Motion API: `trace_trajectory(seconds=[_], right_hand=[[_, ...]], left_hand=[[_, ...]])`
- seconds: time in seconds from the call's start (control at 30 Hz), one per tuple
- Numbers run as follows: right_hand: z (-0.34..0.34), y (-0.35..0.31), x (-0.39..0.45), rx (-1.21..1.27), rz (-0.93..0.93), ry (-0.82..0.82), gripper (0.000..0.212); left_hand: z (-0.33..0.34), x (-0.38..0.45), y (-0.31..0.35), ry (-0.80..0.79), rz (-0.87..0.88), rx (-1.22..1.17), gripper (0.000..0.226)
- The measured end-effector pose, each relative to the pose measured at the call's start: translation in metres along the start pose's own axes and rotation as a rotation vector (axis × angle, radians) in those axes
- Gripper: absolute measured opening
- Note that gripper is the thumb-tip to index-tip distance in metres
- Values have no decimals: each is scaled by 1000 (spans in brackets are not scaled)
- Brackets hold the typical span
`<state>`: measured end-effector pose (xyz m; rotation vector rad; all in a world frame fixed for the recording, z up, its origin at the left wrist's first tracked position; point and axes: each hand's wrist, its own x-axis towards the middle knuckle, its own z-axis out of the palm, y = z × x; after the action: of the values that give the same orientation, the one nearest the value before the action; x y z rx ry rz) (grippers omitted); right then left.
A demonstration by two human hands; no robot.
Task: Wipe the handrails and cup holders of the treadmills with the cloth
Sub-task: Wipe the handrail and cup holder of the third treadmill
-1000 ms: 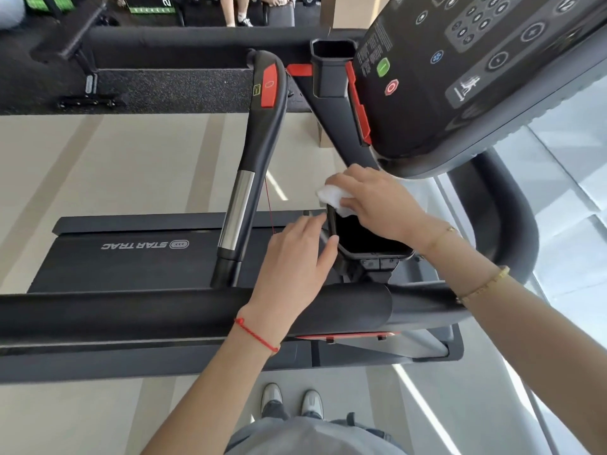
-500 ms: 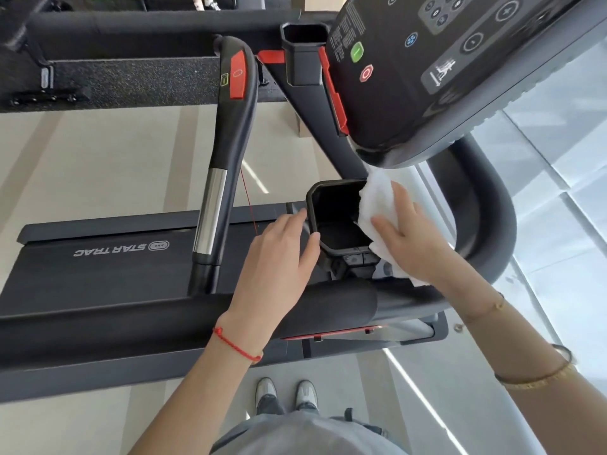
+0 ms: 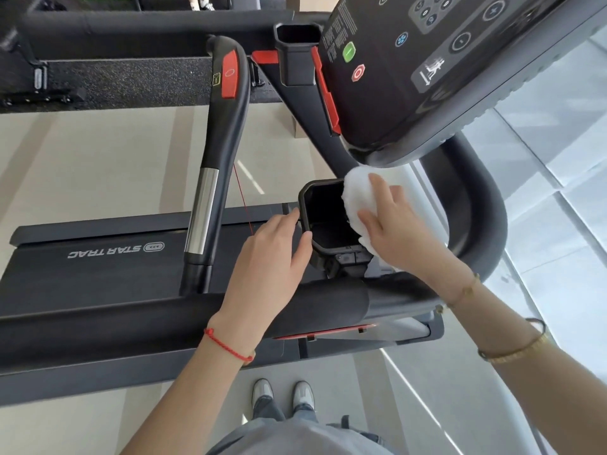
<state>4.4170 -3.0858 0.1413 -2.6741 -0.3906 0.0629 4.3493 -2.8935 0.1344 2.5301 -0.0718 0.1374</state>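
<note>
A black cup holder (image 3: 323,221) sits below the treadmill console. My right hand (image 3: 399,229) presses a white cloth (image 3: 356,200) flat against the holder's right rim with straight fingers. My left hand (image 3: 271,257) rests against the holder's left outer wall, thumb on its near-left rim, fingers relaxed. A second cup holder (image 3: 297,50) stands at the far side. A thick black handrail (image 3: 164,320) runs across under my left wrist. A curved inner handlebar (image 3: 220,149) with a red pad and a silver grip rises to the left.
The console (image 3: 443,60) with its buttons overhangs the holder at upper right. The outer rail (image 3: 479,211) curves round at the right. The running belt (image 3: 82,261) marked STAR TRAC lies to the left. My shoes (image 3: 282,394) stand on the floor below. More gym equipment lines the top edge.
My right hand lifted the cloth out of the cup holder and moved it to the holder's right rim, spreading it flatter. My left hand stayed on the left side.
</note>
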Motion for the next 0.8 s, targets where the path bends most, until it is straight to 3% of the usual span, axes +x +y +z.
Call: trace_trajectory(seconds=[0.2, 0.33, 0.67, 0.8], right_hand=[[-5, -11, 52, -257, -410, -96, 48], [-8, -18, 67, -261, -568, -203, 47], [-15, 15, 47, -158, -413, -160, 53], [-11, 0, 66, -263, -476, -185, 49]], left_hand=[[1, 0, 1, -4, -16, 24, 47], [2, -1, 1, 4, -26, 28, 48], [1, 0, 1, 4, -37, 5, 48], [1, -1, 3, -4, -30, 28, 48]])
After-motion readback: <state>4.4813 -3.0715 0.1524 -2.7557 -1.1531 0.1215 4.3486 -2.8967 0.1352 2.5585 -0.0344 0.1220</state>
